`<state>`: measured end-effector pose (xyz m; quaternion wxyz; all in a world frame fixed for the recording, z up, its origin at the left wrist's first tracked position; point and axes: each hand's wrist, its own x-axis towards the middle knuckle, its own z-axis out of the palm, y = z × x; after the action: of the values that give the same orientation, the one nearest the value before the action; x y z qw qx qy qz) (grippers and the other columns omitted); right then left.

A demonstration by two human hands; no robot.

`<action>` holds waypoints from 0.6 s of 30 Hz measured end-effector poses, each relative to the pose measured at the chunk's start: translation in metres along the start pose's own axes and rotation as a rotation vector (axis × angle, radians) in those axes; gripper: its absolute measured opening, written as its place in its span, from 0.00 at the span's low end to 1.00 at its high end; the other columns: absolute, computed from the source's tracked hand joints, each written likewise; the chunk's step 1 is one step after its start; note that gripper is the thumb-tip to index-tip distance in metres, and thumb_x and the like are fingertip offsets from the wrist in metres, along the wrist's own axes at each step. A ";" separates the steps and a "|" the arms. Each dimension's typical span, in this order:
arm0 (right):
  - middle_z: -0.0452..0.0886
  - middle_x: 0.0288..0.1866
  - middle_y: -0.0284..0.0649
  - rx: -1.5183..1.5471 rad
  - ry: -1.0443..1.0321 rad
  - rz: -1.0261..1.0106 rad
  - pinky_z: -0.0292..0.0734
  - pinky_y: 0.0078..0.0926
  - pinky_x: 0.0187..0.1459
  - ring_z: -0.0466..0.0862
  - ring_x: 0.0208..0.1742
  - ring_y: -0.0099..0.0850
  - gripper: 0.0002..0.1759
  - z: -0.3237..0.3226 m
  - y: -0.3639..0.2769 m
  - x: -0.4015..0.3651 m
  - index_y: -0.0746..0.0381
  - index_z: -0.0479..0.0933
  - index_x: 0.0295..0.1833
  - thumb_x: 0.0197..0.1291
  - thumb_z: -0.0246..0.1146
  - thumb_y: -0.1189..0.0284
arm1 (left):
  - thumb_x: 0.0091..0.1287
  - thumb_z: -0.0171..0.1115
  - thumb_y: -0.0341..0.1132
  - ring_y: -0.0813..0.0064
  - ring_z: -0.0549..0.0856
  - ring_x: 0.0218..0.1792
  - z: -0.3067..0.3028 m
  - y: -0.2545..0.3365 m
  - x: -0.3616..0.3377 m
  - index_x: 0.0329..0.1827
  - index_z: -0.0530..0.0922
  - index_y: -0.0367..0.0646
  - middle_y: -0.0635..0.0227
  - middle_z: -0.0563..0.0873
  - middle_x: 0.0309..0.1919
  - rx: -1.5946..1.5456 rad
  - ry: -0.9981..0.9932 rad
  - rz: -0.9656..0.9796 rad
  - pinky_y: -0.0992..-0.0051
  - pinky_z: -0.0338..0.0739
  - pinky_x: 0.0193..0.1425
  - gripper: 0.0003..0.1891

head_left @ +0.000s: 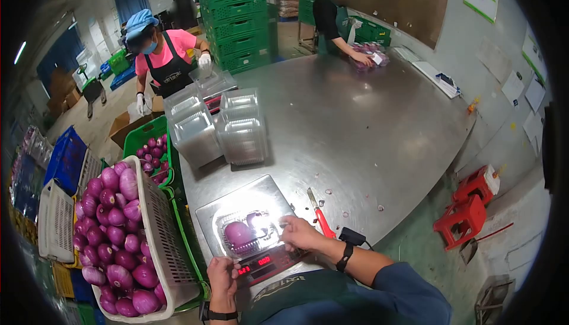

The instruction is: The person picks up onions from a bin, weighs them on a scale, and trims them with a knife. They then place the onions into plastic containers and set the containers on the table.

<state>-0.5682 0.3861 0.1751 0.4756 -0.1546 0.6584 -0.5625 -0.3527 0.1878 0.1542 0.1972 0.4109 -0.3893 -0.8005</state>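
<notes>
1. Nearest, at the scale (214,209)'s display edge, is the left hand (221,276), fingers curled; whether its grip clamps anything, I cannot tell.
2. On the scale, the clear container (264,244) holds a purple onion (239,234); its other contents are blurred by glare.
3. The right hand (299,234) is over the scale's right side, beside the container; I cannot tell whether its grip is closed.
4. Right of the scale lies a red-handled knife (323,221) on the metal surface (338,135); left stands a white basket (185,260) of onions.
5. Beyond the scale are stacked clear containers (243,132), then two co-workers.
</notes>
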 end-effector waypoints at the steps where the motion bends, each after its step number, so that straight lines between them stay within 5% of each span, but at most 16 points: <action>1: 0.80 0.29 0.36 0.006 0.000 -0.005 0.77 0.25 0.30 0.82 0.27 0.25 0.38 0.000 0.007 0.002 0.64 0.60 0.81 0.67 0.65 0.76 | 0.66 0.56 0.23 0.69 0.84 0.23 0.002 0.002 -0.001 0.38 0.72 0.41 0.58 0.83 0.29 0.007 -0.002 0.003 0.78 0.72 0.17 0.03; 3: 0.80 0.29 0.36 0.041 0.004 -0.071 0.73 0.21 0.26 0.78 0.22 0.24 0.34 -0.002 0.014 0.001 0.72 0.63 0.75 0.67 0.66 0.78 | 0.65 0.57 0.20 0.72 0.83 0.24 0.006 0.003 -0.005 0.41 0.73 0.39 0.60 0.83 0.30 0.004 -0.019 0.008 0.80 0.72 0.18 0.06; 7: 0.82 0.31 0.36 -0.030 -0.019 -0.025 0.73 0.20 0.28 0.79 0.26 0.22 0.33 -0.017 0.006 -0.012 0.71 0.66 0.72 0.67 0.70 0.73 | 0.64 0.57 0.20 0.70 0.83 0.23 0.020 0.002 -0.004 0.46 0.72 0.39 0.58 0.84 0.29 0.007 -0.033 0.054 0.78 0.71 0.17 0.09; 11: 0.85 0.39 0.34 -0.066 0.044 -0.025 0.75 0.22 0.32 0.81 0.35 0.20 0.37 -0.052 0.018 -0.014 0.65 0.69 0.74 0.66 0.74 0.61 | 0.64 0.58 0.20 0.72 0.82 0.22 0.034 -0.003 -0.002 0.56 0.73 0.36 0.57 0.85 0.31 0.078 -0.061 0.035 0.78 0.72 0.19 0.17; 13: 0.85 0.43 0.34 -0.213 0.264 -0.061 0.77 0.24 0.32 0.83 0.38 0.21 0.39 -0.066 0.011 -0.022 0.62 0.68 0.76 0.68 0.72 0.55 | 0.64 0.57 0.20 0.73 0.81 0.22 0.051 -0.007 -0.001 0.58 0.73 0.35 0.58 0.85 0.31 0.102 -0.060 0.033 0.78 0.72 0.20 0.18; 15: 0.86 0.45 0.36 -0.206 0.186 0.022 0.79 0.25 0.34 0.84 0.43 0.22 0.38 -0.079 0.004 -0.029 0.60 0.69 0.74 0.68 0.70 0.50 | 0.65 0.58 0.20 0.74 0.80 0.22 0.066 -0.015 0.004 0.60 0.74 0.33 0.60 0.85 0.30 0.161 -0.168 -0.001 0.78 0.72 0.21 0.19; 17: 0.83 0.59 0.48 0.163 0.039 0.120 0.82 0.25 0.33 0.86 0.42 0.29 0.51 -0.094 0.017 -0.023 0.65 0.59 0.82 0.63 0.73 0.49 | 0.66 0.59 0.21 0.76 0.81 0.23 0.091 -0.025 0.010 0.61 0.76 0.31 0.61 0.86 0.32 0.296 -0.197 -0.043 0.79 0.73 0.22 0.19; 18: 0.84 0.55 0.45 0.250 0.015 0.070 0.81 0.25 0.30 0.86 0.39 0.28 0.43 -0.101 0.019 -0.023 0.63 0.64 0.78 0.65 0.70 0.53 | 0.66 0.63 0.23 0.79 0.81 0.24 0.103 -0.032 0.013 0.65 0.76 0.32 0.62 0.87 0.33 0.296 -0.234 -0.080 0.79 0.74 0.23 0.22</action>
<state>-0.6310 0.4689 0.1598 0.5056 -0.0670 0.5916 -0.6244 -0.4438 0.2467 0.1593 0.0560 0.3545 -0.5064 -0.7841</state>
